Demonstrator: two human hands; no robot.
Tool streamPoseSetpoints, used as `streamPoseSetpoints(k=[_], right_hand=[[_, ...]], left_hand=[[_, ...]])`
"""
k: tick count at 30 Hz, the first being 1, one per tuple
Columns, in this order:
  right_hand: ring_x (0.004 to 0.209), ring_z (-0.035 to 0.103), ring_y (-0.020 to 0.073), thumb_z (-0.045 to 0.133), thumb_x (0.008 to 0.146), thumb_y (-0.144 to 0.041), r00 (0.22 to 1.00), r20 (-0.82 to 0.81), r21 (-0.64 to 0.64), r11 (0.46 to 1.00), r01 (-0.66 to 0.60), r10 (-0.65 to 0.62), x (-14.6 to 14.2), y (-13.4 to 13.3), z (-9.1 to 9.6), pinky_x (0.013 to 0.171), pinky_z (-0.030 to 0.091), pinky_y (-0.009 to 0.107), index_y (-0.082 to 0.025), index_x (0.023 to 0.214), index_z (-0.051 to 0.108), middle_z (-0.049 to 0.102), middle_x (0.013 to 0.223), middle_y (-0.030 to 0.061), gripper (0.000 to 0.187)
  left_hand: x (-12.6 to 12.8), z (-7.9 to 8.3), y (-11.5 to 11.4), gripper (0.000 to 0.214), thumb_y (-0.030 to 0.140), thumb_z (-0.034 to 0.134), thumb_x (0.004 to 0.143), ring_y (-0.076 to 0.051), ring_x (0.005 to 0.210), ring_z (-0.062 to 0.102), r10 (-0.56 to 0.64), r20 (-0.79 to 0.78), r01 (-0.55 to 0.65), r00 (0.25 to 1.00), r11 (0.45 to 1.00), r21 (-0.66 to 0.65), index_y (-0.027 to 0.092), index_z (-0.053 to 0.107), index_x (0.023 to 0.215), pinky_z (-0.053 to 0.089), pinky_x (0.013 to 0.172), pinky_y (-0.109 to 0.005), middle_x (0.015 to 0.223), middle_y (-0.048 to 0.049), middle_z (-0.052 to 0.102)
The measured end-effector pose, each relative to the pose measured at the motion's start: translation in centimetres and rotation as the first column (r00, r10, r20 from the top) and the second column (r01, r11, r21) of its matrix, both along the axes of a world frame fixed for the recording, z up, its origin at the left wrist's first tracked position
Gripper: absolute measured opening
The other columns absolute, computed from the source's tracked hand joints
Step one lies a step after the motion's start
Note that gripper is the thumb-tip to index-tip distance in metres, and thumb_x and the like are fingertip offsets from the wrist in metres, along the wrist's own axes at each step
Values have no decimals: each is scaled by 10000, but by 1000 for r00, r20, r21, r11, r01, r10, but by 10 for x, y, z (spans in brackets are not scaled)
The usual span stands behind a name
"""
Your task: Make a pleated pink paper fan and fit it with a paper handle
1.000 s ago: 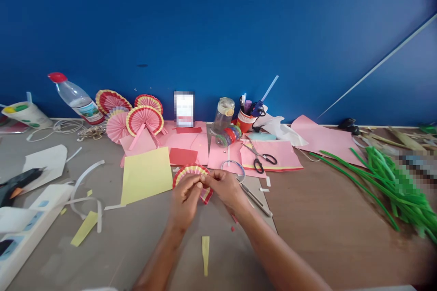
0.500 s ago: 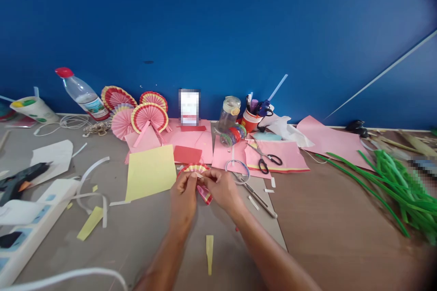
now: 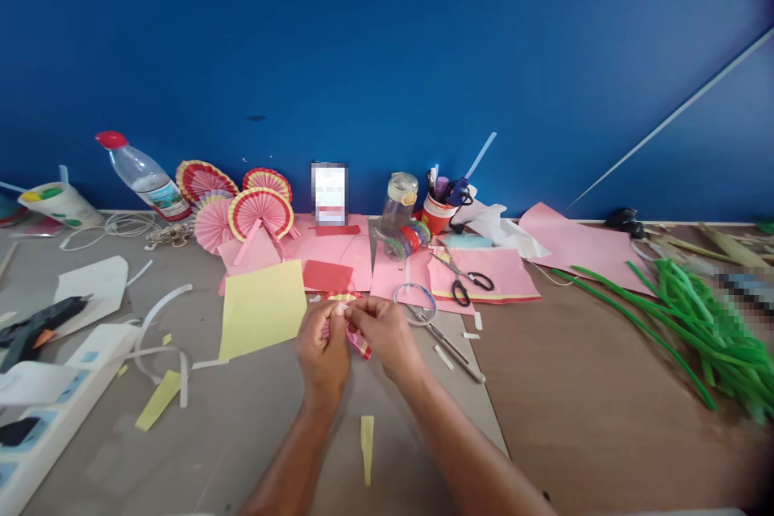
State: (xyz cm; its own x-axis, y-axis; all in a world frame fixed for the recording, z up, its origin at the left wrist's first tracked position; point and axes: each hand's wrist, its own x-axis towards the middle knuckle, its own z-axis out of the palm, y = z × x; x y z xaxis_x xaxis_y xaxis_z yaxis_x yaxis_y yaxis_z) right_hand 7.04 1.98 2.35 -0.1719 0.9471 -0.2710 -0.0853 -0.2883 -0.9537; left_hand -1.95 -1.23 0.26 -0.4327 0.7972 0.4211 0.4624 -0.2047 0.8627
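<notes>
My left hand (image 3: 323,347) and my right hand (image 3: 380,334) meet over the middle of the table, both pinched on a small pleated paper fan (image 3: 356,341) in pink, red and yellow. The fan is squeezed almost closed between my fingers, and only its edge shows. A yellow paper sheet (image 3: 263,308) lies just left of my hands. A thin yellow strip (image 3: 366,443) lies on the table below them.
Finished paper fans (image 3: 254,214) lean on the blue wall beside a plastic bottle (image 3: 142,175). Scissors (image 3: 463,278) rest on pink paper (image 3: 484,274). A tape ring (image 3: 416,304), a cup of pens (image 3: 439,210), green strips (image 3: 695,322) at right, a glue gun (image 3: 36,326) at left.
The fan, spread open a second ago, has been folded nearly closed between my fingers. My hands have stayed in about the same spot.
</notes>
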Motion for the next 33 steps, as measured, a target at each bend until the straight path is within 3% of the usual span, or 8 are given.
streamPoseSetpoints(k=[7,11,14,17,20,24,29,33], right_hand=[[457,444,91,657,588,-259,980,-191,-77,996,38,-52,5,14,10,509,326,217,-159,883,516,527,463,-78,342],[488,462,114,596,675,-278,993,109,52,998,35,-40,29,22,5,532,350,240,-156,982,553,525,490,-70,334],[672,560,167,529,754,-293,900,386,290,953,90,-202,49,25,8,650,412,293,-175,903,640,635,690,17,220],[930,580,203,469,829,-309,906,382,454,891,-14,-180,52,25,17,812,420,329,-185,914,675,665,987,76,255],[957,586,194,491,830,-283,930,366,444,883,-153,-23,37,23,21,805,442,316,-212,1005,657,659,1037,70,251],[859,578,193,568,754,-196,890,442,529,834,-159,-111,18,20,16,777,432,315,-197,852,661,662,888,64,135],[640,541,136,527,754,-223,929,368,346,932,-105,-32,15,22,12,624,408,247,-181,688,609,617,671,-3,113],[597,502,114,510,745,-228,938,347,311,943,-120,5,18,25,13,585,386,226,-179,662,588,582,633,-25,124]], left_hand=[[0,35,17,203,283,456,861,-137,651,559,27,35,-26,999,999,-24,196,577,722,429,640,-237,682,-1,587],[-7,45,31,241,371,487,846,-124,584,540,20,197,6,980,992,-129,190,606,740,417,580,-215,603,20,570],[-13,43,35,256,391,513,828,-121,582,526,-43,244,85,969,982,-166,176,625,749,412,571,-209,599,18,559],[-15,40,36,276,395,512,827,-125,602,531,-85,289,144,954,971,-191,161,634,743,418,590,-211,604,9,560],[-14,39,34,280,398,512,827,-132,617,545,-110,316,186,942,957,-223,165,633,728,429,603,-216,606,6,574],[-14,31,34,283,399,516,820,-141,630,577,-144,431,238,891,956,-174,167,622,697,461,638,-240,644,-10,621],[-15,13,37,238,395,585,779,-108,577,544,-144,641,269,754,958,-102,163,633,749,445,609,-222,593,19,591],[-13,10,37,206,366,640,736,-104,609,552,-211,708,368,674,927,-73,160,639,735,452,634,-229,652,12,616]])
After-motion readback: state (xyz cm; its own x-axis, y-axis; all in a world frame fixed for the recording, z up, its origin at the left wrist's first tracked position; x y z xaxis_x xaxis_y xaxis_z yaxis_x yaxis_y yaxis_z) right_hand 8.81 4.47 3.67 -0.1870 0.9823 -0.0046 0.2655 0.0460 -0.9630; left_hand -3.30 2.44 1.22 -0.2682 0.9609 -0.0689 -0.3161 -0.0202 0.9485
